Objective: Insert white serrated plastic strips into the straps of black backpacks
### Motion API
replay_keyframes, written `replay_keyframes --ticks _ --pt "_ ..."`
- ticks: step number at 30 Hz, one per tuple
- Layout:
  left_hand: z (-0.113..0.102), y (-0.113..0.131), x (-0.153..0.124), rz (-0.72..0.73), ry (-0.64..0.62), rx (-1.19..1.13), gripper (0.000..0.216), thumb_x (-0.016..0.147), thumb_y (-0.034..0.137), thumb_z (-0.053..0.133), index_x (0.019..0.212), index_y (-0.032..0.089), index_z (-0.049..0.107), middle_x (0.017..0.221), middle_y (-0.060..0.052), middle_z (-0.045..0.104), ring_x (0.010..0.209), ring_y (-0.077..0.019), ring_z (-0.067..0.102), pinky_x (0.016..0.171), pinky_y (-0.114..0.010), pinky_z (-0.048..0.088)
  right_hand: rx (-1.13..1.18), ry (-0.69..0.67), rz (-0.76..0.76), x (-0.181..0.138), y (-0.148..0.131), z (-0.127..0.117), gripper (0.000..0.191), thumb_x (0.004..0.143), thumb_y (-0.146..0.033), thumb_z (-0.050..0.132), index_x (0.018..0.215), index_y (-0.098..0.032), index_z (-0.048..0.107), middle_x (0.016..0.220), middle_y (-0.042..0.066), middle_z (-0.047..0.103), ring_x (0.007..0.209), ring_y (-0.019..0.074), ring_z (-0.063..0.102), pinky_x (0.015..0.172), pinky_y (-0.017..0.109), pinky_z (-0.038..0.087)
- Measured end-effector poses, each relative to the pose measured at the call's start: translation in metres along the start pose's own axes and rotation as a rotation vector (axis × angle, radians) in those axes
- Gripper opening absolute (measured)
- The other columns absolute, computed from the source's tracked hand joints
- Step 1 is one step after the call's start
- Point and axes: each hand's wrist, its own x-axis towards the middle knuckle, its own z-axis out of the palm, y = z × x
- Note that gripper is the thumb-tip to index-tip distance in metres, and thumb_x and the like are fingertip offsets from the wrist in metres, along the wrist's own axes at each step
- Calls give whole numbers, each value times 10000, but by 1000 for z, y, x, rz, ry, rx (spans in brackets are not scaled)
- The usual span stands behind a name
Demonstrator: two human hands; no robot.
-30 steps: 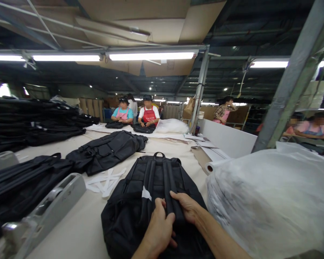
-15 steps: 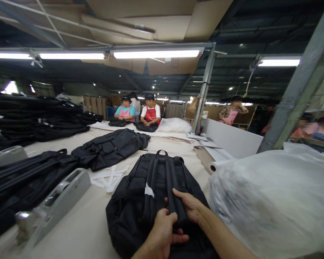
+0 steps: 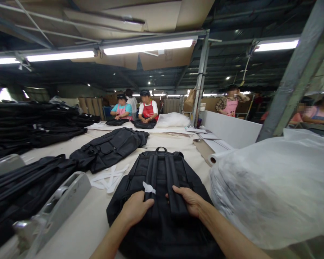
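A black backpack lies on the table in front of me, its two shoulder straps facing up and its loop handle pointing away. My left hand grips the left shoulder strap, just below a white paper strip wrapped around it. My right hand is closed around the right shoulder strap, thumb on top and fingers tucked beneath. Parts of the fingers of both hands are hidden by the straps.
Another black backpack and white paper strips lie beyond mine. Grey tape dispensers stand left, near piled black bags. A large translucent plastic bundle and a white roll are right. Co-workers sit across the table.
My left hand has moved from the lower end of the right strap across to the left strap, beside the paper strip. My right hand stays on the right strap. The view has shifted slightly.
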Motion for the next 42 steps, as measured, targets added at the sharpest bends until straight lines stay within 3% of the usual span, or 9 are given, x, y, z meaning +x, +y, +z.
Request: replay_keyframes --ticks 5,10,15,24,29,32,38,40,42 --pt "-3 1 7 -71 -236 -389 249 701 280 571 894 128 613 829 -24 617 757 -175 571 523 -195 329 -6 -18 -21 -1 1 -4 252 926 -235 483 977 -8 580 749 144 659 635 203 635 644 318 540" --pt "-4 4 7 -138 -378 -901 556 625 214 637 1165 183 507 1053 -40 614 926 -212 607 663 -233 484 -9 -25 -35 -3 1 -4 281 931 -231 478 1084 -8 556 750 136 662 655 202 643 653 314 545" --pt "15 -1 16 -229 -223 -1125 721 530 71 613 1224 145 433 1098 -86 603 961 -246 609 818 -339 515 17 -25 -44 -2 3 -4 288 928 -220 482 1124 -14 529 751 141 661 657 216 646 610 312 542" --pt "10 -2 9 -108 -352 -1052 565 579 383 770 1021 75 600 933 -121 650 877 -246 626 769 -309 505 13 -37 -74 3 4 -5 185 928 -228 479 969 -55 534 727 133 653 617 213 637 578 312 541" --pt "11 -13 14 -60 -415 -1102 505 502 239 756 963 87 616 865 -87 653 865 -231 622 823 -305 485 0 -31 -96 2 7 -5 156 921 -207 485 959 -62 529 726 134 652 639 226 643 554 294 528" --pt "6 -11 17 -96 -481 -899 400 553 245 685 921 100 625 845 -70 645 842 -229 617 755 -286 482 11 -45 -98 5 8 -6 171 921 -216 487 948 -57 542 724 134 652 644 222 644 582 300 536" --pt "-12 32 -11 106 167 349 197 747 180 601 929 107 598 995 -125 601 983 -302 555 830 -379 426 29 -35 -95 9 8 -5 186 912 -231 505 881 -61 573 730 136 654 622 216 637 615 335 548" --pt "-7 43 -19 211 268 329 129 819 135 510 925 141 583 1009 -90 591 982 -245 549 852 -345 415 34 -49 -112 9 8 -5 200 912 -226 508 924 -41 583 743 147 657 647 220 644 644 339 552" --pt "4 48 -17 294 161 44 178 887 157 391 882 159 568 918 -45 598 873 -168 570 786 -269 428 28 -81 -129 9 8 -6 229 919 -219 494 989 -18 581 744 151 658 663 220 647 670 343 553"
